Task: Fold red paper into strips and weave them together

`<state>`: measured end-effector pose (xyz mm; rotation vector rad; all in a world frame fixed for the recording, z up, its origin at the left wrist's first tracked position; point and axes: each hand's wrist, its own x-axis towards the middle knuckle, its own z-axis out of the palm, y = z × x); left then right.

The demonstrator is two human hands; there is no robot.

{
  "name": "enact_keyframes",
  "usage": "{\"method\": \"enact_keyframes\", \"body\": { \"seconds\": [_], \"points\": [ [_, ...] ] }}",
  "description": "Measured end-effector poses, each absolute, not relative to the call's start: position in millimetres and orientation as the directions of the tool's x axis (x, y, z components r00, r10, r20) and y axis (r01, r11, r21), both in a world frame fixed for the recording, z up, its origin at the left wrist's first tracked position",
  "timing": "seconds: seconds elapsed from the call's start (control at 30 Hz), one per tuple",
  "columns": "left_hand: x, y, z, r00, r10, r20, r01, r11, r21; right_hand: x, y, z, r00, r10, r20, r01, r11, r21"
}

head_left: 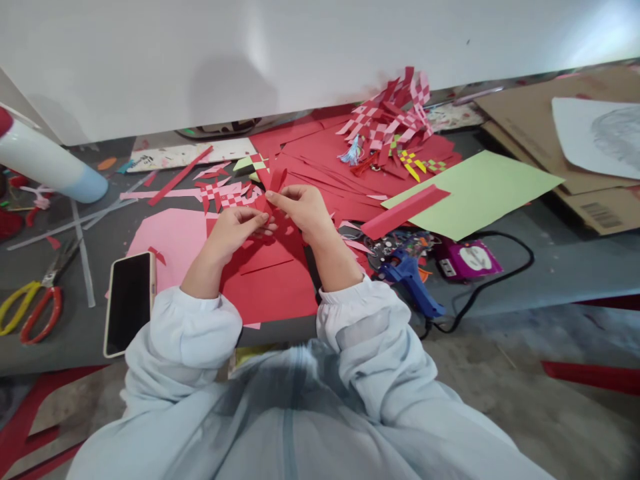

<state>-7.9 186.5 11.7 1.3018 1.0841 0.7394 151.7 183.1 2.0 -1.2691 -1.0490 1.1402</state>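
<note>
My right hand [303, 208] is closed in a pinch on a folded red paper strip [278, 179], whose loop stands up above the fingertips. Just left of it and lower, my left hand [236, 230] has thumb and fingers pressed together. Red paper lies behind those fingertips, so what they hold blends in. Red sheets [280, 293] are spread under both hands. Beside my left hand lie woven pink-and-red checkered paper pieces [233, 195] and a pink sheet [167, 230].
A phone [130, 303] and red-and-yellow-handled pliers [45, 293] lie left. On the right are a blue glue gun [413, 280], a purple box [470, 259], a green sheet [480, 193] and cardboard [535, 100]. Finished-looking checkered pieces [390, 113] pile at the back near a white panel [320, 53].
</note>
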Motion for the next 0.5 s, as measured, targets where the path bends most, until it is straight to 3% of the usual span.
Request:
{"method": "enact_keyframes", "body": {
  "seconds": [0.5],
  "points": [
    [-10.5,187.6,12.0,0.380,0.887,-0.262,0.136,0.226,0.964,155.9,185.1,-3.5,0.104,0.994,-0.033,-0.072,-0.025,-0.997]
  ]
}}
